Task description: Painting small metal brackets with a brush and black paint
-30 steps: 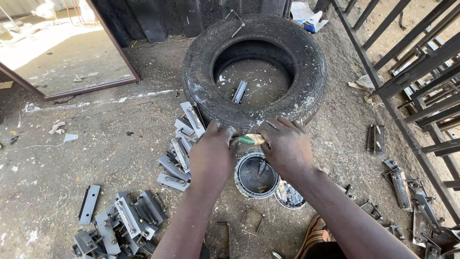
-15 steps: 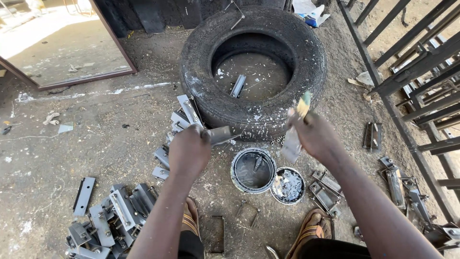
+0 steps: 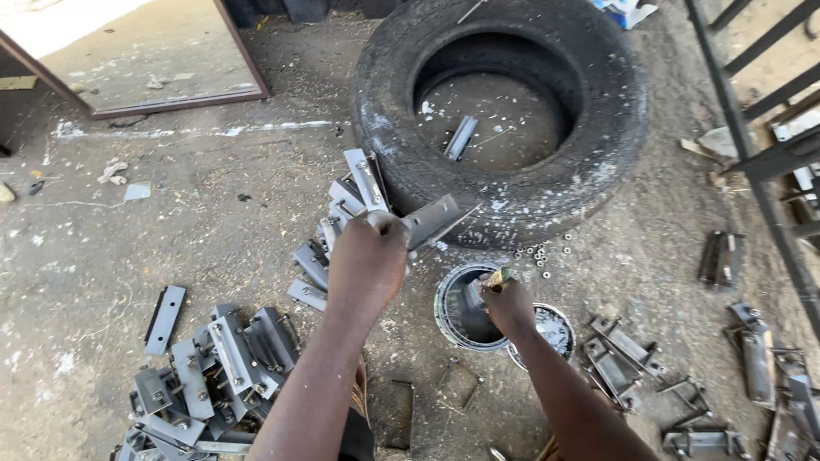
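The left hand grips a grey metal bracket shut-fisted; the right hand, fingers closed on a small brush, dips into the paint can; coating the bracket seems next.

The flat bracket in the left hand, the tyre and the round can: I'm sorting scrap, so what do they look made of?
Bracket: likely steel, grey painted finish, flat with sharp edges.
Tyre: black rubber, dull, worn, flecked with pale paint.
Can: probably thin metal, with a bright rim and a dark inside.
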